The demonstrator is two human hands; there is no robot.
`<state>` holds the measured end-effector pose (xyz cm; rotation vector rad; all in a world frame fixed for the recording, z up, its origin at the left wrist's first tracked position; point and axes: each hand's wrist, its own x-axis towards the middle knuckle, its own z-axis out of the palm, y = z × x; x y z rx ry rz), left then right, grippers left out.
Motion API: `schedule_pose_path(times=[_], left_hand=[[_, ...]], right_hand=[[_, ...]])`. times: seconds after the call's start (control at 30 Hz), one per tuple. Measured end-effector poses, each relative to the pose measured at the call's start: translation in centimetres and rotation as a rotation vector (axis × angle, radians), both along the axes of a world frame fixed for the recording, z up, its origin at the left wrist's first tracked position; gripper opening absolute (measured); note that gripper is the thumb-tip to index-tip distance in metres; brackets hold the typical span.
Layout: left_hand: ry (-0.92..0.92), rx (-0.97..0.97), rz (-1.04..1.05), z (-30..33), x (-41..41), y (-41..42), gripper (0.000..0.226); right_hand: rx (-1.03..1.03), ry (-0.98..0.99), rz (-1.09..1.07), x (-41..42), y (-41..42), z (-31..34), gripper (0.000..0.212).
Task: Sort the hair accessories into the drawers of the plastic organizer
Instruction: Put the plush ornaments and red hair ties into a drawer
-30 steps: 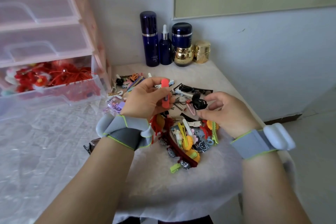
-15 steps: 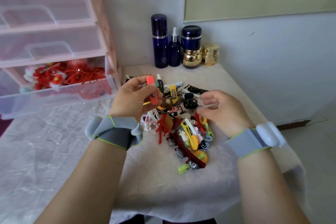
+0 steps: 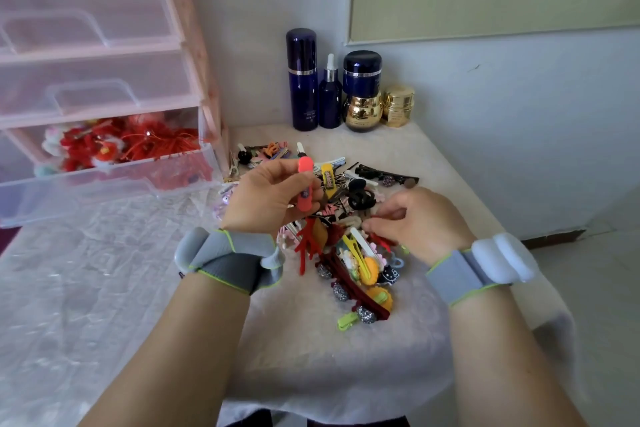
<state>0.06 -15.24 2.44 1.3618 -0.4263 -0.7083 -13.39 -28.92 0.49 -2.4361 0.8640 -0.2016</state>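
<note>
Far left, pink-framed plastic organizer with clear drawers (image 3: 104, 55), top two pushed in, lowest clear drawer (image 3: 114, 180) pulled out toward the table, likely left open to take more; already holding a heap of red fabric hair ties and bows (image 3: 121, 146)

Moving right, left hand (image 3: 266, 198) raised above the pile, fingers curled round a coral-pink flat plastic hair clip (image 3: 304, 184), held upright between thumb and fingertips; seemingly lifted clear for a look before choosing a drawer

Behind and below, jumbled heap of multicoloured hair clips, pins and bands (image 3: 349, 246) spread on the pale cloth-covered table (image 3: 311, 340), kept central within easy reach of both hands; plenty unsorted, so task judged early to midway

Right again, right hand (image 3: 419, 222) low on the heap, fingers bent and narrow, fingertips down among the clips; pinching something or only probing, cannot tell

Back at the wall, dark blue and gold cosmetic bottles and jars (image 3: 349, 87) standing upright, well apart from the sorting
</note>
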Motion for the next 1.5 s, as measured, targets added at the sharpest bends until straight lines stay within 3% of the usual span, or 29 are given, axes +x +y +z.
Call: schedule_pose_path(times=[0.13,0.33,0.43,0.53,0.67,0.73,1.03,1.23,1.43,1.5], left_hand=[[-0.048,0.037,-0.024,-0.1,-0.1,0.2,0.014],[-0.107,0.051,-0.035,-0.2,-0.1,0.6,0.013],[-0.166,0.094,-0.025,-0.3,0.1,0.8,0.012],[-0.288,0.189,0.020,-0.5,0.2,1.0,0.018],[-0.622,0.395,-0.009,-0.8,0.1,1.4,0.012],[-0.745,0.478,-0.055,-0.7,0.0,1.6,0.009],[-0.900,0.714,-0.161,-0.8,-0.7,1.6,0.032],[-0.842,0.663,-0.132,-0.9,-0.4,1.7,0.031],[-0.664,0.533,-0.001,-1.0,0.3,2.1,0.044],[-0.621,0.504,0.037,-0.8,0.7,2.2,0.038]], right_hand=[[-0.098,0.117,-0.005,0.5,0.5,0.1,0.045],[-0.063,-0.011,-0.022,0.5,1.4,-0.1,0.029],[0.016,-0.093,0.000,0.5,1.3,-0.2,0.030],[0.113,-0.249,0.000,0.6,1.5,-0.1,0.021],[0.235,-0.471,-0.025,0.7,2.0,0.1,0.008],[0.262,-0.495,-0.010,0.9,2.2,0.2,0.012],[0.307,-0.465,0.049,1.4,2.6,-0.1,0.026],[0.079,-0.236,0.148,2.4,3.0,-0.5,0.009],[0.025,-0.307,0.079,2.5,2.9,-0.1,0.013],[0.025,-0.313,0.053,2.2,2.7,0.0,0.012]])
